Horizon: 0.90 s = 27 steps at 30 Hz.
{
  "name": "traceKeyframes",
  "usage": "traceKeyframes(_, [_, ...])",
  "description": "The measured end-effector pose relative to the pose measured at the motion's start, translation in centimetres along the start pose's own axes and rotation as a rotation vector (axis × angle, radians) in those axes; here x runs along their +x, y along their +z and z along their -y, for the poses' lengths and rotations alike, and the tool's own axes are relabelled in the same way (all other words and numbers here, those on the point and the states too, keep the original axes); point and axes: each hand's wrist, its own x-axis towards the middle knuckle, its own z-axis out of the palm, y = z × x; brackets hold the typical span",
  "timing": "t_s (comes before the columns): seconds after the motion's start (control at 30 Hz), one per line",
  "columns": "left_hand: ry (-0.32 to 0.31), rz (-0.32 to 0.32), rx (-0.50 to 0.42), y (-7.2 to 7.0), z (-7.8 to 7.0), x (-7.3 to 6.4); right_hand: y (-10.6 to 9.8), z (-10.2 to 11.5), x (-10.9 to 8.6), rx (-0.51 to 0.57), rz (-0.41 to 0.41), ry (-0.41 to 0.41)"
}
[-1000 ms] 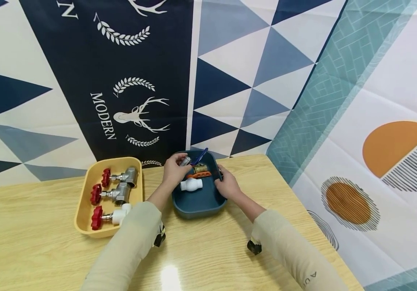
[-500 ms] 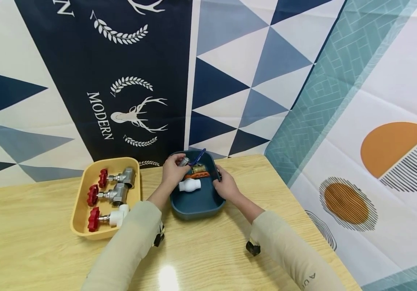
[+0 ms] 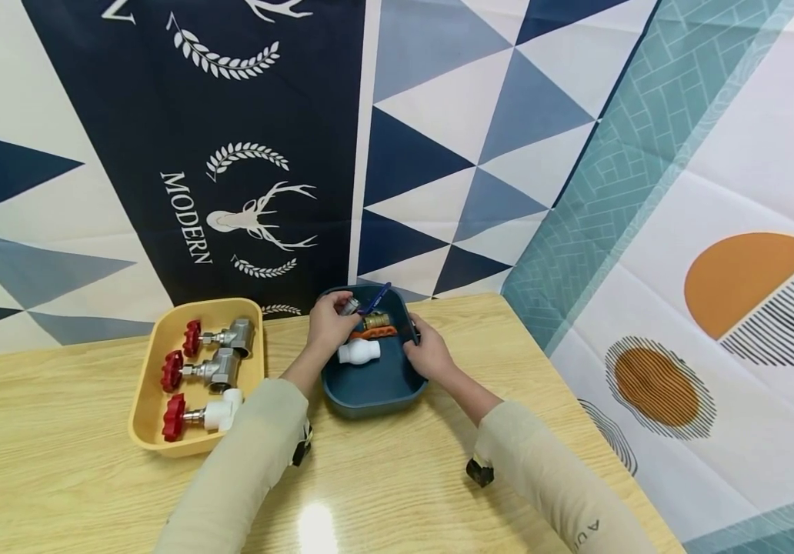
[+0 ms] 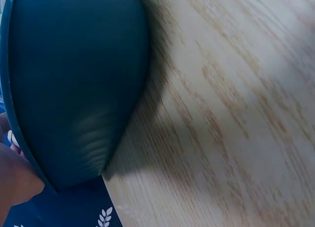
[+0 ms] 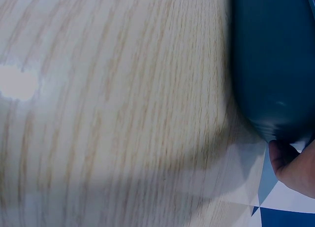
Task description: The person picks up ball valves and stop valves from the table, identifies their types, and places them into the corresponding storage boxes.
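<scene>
In the head view, my left hand reaches over the left side of a dark blue tray. Its fingers pinch a silver ball valve with a blue lever; the hand hides part of the valve body. My right hand grips the tray's right rim, fingers partly hidden. Inside the tray are a white valve body, an orange lever handle and a brass fitting. The right wrist view shows the right hand against the tray's outer wall.
To the left stands a yellow tray with two metal valves and a white plastic valve, all with red handwheels. The wooden table meets a patterned wall covering behind the trays.
The blue lever has tilted slightly in the left hand's pinch. Both hands stay at the blue tray, while the whole head view has shifted a little.
</scene>
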Motion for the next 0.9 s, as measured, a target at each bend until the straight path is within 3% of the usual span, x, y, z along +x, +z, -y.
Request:
traceKeyframes(0.7, [0.015,0.079,0.174,0.8,-0.1,0.8,-0.2,-0.2,0.1,0.006,0.002,0.013])
traceKeyframes(0.9, [-0.026,0.105,0.191,1.1,-0.1,0.9,0.0,-0.1,0.1,0.003,0.0,0.016])
